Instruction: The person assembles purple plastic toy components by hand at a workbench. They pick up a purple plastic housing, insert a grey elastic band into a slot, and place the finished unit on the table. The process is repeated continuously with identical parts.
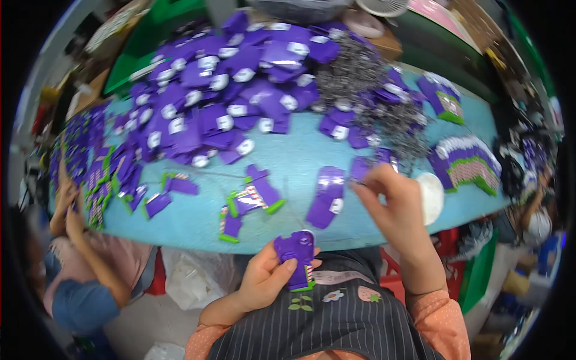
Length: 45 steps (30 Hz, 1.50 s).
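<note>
- Two bare hands at work here, and the left hand [273, 273] has the purple piece [294, 249], fingers grasping it by its lower part, thumb across the front.
- That piece is up off the tabletop [276, 231], just at its near edge, in front of the striped apron [264, 324].
- Look at the line of it: long axis running away from the person, close to straight, the rounded purple end pointing toward the tabletop, the green-edged end back toward the apron.
- Over to the right hand [396, 201], raised out to the side, fingers bent with thumb and index tips drawn near each other; blur there, so I cannot tell whether they grip anything.
- Between the hands, a purple pair [326, 198] lies flat, its length slanting from far right to near left.
- Left of that, green-edged pieces [264, 192] point several ways.
- Beyond, a big purple heap [222, 90] sits beside a dark pile of small parts [351, 72].
- A white disc [431, 201] rests just beside the right hand.
</note>
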### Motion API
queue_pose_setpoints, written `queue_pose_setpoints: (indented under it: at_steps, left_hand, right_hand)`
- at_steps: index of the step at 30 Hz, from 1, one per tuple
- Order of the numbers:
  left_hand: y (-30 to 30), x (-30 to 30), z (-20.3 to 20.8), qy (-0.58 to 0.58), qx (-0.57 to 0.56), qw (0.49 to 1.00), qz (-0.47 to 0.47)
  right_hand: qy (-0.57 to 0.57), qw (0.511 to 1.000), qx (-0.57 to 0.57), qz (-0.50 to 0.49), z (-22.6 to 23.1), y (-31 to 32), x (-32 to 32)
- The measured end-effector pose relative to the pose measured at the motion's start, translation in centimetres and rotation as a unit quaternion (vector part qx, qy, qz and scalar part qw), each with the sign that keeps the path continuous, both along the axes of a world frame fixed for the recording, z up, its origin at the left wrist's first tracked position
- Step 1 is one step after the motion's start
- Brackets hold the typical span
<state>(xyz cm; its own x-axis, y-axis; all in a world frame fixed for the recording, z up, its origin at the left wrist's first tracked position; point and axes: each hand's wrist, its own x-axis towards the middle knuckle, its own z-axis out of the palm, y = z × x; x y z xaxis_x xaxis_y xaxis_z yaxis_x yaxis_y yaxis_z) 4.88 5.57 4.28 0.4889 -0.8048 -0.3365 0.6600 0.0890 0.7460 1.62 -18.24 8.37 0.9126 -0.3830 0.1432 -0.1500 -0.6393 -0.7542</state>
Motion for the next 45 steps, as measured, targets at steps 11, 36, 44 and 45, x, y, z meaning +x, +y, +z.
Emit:
queue_pose_setpoints:
  at_steps: [11,36,44,45]
  left_hand:
    - [-6.3,-0.8,-0.3,0.049,-0.061,0.99,-0.115]
    - [-4.4,-0.3,0.0,-0.127,0.012,0.972,-0.195]
    - [-4.3,0.8,0.6,-0.079,-0.08,0.949,-0.294]
    - [-4.1,0.2,0.6,-0.003,-0.099,0.966,-0.24]
  right_hand:
    - [0.088,0.967,-0.161,-0.175,-2.0,-6.8,-13.1]
    - [0.103,0.86,0.495,0.073,-1.2,-0.2,-7.0]
    - [0.241,0.636,0.708,0.191,-2.0,-2.5,-5.4]
    - [0.174,0.606,0.755,0.181,-2.6,-1.5,-5.8]
